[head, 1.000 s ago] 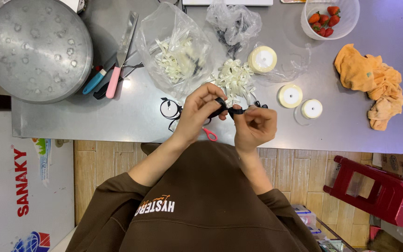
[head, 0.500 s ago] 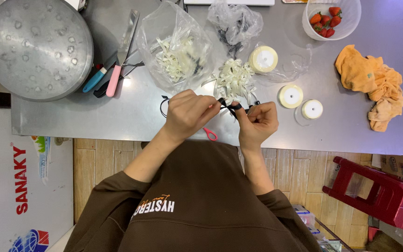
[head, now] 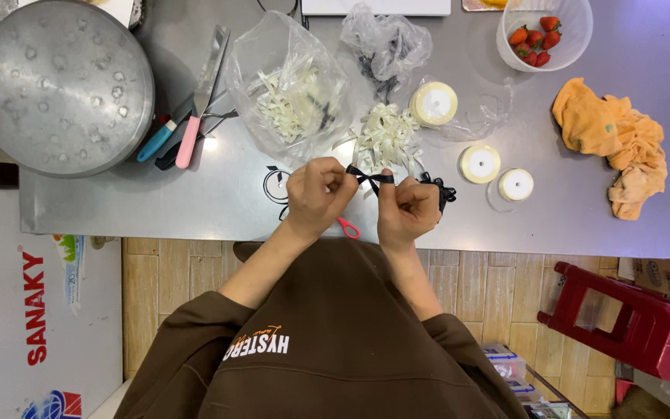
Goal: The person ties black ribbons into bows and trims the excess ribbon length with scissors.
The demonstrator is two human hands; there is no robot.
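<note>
Grip: left hand (head: 316, 194) and right hand (head: 409, 208) each pinch one end of a small black ribbon bow (head: 367, 179), held taut between them.
Place: just above the tabletop (head: 195, 202), near its front edge.
Done: loops look formed; finished white bows (head: 385, 138) lie piled behind.
Left: knot apparently needs tightening.

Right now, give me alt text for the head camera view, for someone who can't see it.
Seen from above, a person's left hand and right hand pinch a small black ribbon bow between them over a steel table. Beyond lie a pile of white bows and ribbon spools.
</note>
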